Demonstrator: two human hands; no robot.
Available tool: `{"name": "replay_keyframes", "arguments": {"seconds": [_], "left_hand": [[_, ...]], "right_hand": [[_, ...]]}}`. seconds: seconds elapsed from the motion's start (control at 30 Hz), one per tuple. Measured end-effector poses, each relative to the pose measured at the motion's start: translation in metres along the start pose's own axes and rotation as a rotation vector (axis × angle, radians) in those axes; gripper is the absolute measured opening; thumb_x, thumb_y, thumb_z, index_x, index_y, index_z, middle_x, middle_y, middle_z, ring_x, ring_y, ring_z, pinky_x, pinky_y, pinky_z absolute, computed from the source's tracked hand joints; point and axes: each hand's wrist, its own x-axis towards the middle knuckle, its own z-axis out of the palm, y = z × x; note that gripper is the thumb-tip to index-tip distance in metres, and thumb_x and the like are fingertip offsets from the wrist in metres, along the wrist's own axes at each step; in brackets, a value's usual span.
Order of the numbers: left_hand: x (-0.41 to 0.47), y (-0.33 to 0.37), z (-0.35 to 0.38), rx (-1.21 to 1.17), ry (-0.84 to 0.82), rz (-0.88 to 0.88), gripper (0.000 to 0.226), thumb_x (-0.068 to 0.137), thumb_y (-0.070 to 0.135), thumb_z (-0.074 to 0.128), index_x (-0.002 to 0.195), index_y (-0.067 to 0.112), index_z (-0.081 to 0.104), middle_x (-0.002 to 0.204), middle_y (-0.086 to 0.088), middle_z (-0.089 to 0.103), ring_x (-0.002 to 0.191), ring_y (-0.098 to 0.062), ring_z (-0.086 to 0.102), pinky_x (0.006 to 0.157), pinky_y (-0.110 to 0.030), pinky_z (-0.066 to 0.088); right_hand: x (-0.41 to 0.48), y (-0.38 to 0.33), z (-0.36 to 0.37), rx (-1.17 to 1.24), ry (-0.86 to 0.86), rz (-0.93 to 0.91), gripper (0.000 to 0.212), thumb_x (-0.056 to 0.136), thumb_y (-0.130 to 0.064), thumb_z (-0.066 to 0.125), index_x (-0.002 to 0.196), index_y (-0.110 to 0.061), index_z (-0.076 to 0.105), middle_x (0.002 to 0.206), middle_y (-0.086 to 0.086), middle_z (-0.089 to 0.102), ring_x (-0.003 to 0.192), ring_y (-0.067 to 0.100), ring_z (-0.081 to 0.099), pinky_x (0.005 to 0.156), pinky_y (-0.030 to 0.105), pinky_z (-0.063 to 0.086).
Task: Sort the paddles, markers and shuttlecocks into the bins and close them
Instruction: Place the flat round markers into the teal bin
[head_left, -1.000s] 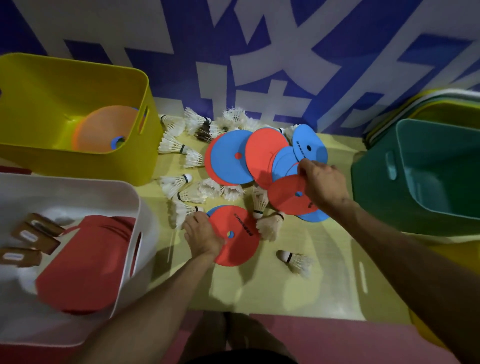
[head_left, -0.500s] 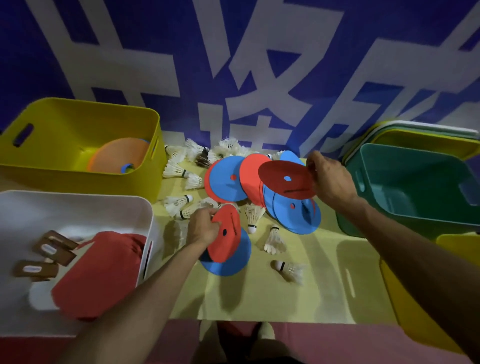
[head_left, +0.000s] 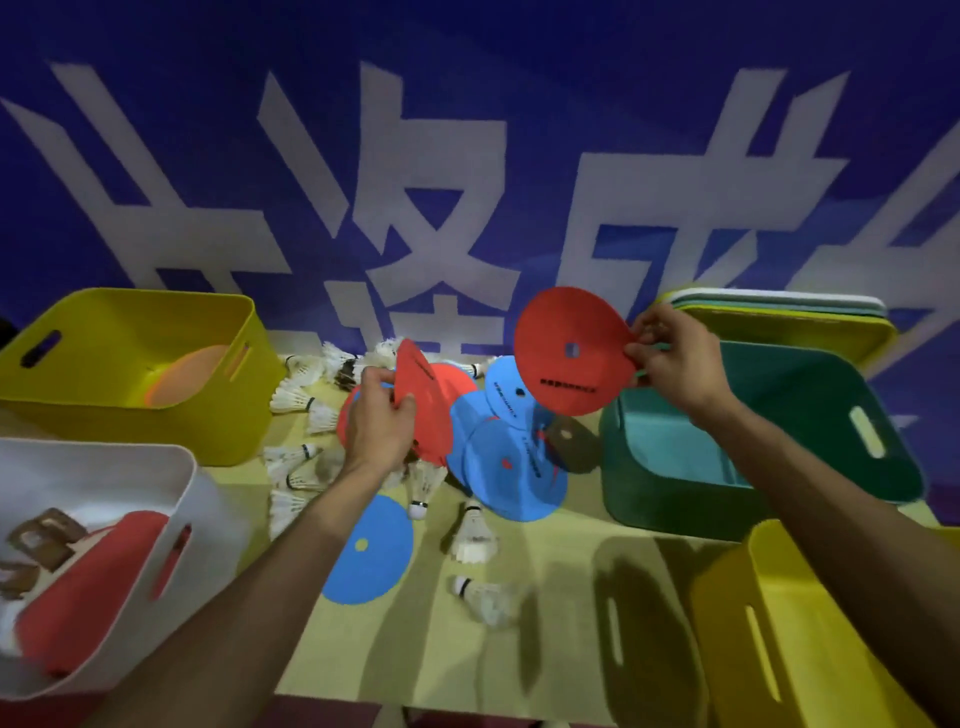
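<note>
Holding one marker disc in each hand, both lifted off the yellow table (head_left: 571, 639). Left hand (head_left: 379, 421) grips the tilted red disc (head_left: 423, 410) at its near-left edge with fingers curled round it; the disc is turned nearly edge-on and sits over the left side of the pile. Right hand (head_left: 670, 358) pinches the raised red disc (head_left: 571, 348) by its right rim. That disc faces the camera, centre hole and black print showing, and is held high, just left of the green bin (head_left: 665, 488).

Blue discs (head_left: 511, 467) overlap flat on the table under the raised disc, with more red ones partly hidden behind the left hand. A lone blue disc (head_left: 366, 551) lies nearer, beside the left forearm.

Shuttlecocks are loose: a cluster (head_left: 296, 400) at far left of the pile, one (head_left: 472, 535) near the blue discs, and one (head_left: 485, 597) nearer still.

Far-left yellow bin (head_left: 104, 431) holds an orange disc (head_left: 192, 374). The near-left white bin (head_left: 104, 447) holds red paddles (head_left: 93, 587), wooden handles showing. The green bin's contents are unclear. A second yellow bin (head_left: 753, 649) is near right. Stacked lids (head_left: 779, 312) sit far right behind the green bin. All bins are uncovered.
</note>
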Motion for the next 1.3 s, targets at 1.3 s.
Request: {"name": "replay_keyframes", "arguments": {"seconds": [1.3], "left_hand": [[-0.041,0.107,0.122,-0.415,-0.121,-0.129,0.034,0.09,-0.006,0.049,0.117,0.014,0.042,0.107,0.0,0.063,0.084,-0.007,0.063,0.053,-0.026,0.058]], "right_hand": [[0.044,0.191,-0.042,-0.478,-0.48,0.458,0.032,0.088,-0.012,0.057,0.119,-0.005,0.065,0.116,0.014,0.067,0.108,0.028,0.062,0.094,0.032,0.047]]}}
